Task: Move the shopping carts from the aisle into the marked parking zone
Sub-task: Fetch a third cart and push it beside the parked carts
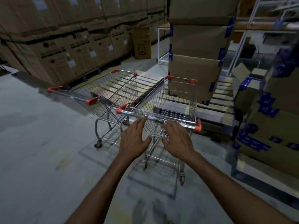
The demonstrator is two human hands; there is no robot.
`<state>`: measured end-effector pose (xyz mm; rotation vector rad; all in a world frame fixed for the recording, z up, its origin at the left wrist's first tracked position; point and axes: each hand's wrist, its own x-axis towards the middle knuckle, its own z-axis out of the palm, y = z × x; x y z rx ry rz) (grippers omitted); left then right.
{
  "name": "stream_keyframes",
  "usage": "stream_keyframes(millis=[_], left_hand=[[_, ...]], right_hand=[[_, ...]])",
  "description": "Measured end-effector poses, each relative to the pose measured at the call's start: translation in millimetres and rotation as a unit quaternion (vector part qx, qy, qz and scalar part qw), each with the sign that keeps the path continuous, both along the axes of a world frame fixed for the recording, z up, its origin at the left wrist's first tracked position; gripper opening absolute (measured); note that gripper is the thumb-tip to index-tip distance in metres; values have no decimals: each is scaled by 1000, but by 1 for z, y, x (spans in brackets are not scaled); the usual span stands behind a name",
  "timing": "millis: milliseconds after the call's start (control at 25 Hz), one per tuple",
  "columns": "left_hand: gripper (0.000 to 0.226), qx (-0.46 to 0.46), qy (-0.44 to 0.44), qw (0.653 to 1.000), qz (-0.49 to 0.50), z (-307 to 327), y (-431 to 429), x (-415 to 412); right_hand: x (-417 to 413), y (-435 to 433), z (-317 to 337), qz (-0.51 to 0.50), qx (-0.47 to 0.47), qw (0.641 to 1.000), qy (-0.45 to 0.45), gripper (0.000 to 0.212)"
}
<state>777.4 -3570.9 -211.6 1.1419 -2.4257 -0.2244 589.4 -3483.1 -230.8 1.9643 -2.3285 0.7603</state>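
Two wire shopping carts with orange corner caps stand side by side on the concrete floor. The nearer cart is right in front of me, its chrome handle bar running across at wrist height. My left hand and my right hand hover just below and behind that bar, fingers spread and straight, holding nothing; the left fingertips are at the bar's edge. The second cart stands to the left and slightly farther away, its handle pointing left.
Stacked cardboard boxes line the back left. A tall box stack on a wooden pallet stands right behind the nearer cart. More taped boxes crowd the right. Open concrete floor lies to the left.
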Motion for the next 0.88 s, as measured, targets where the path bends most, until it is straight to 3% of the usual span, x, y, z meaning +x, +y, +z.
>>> stream_keyframes(millis=[360, 600, 880], left_hand=[[92, 55, -204, 977, -36, -48, -103, -46], [92, -58, -174, 980, -76, -62, -122, -36], [71, 1, -210, 964, -164, -44, -125, -13]], right_hand=[[-37, -71, -31, -42, 120, 990, 63, 79], [-20, -71, -37, -94, 155, 980, 82, 87], [30, -58, -24, -191, 220, 955, 50, 67]])
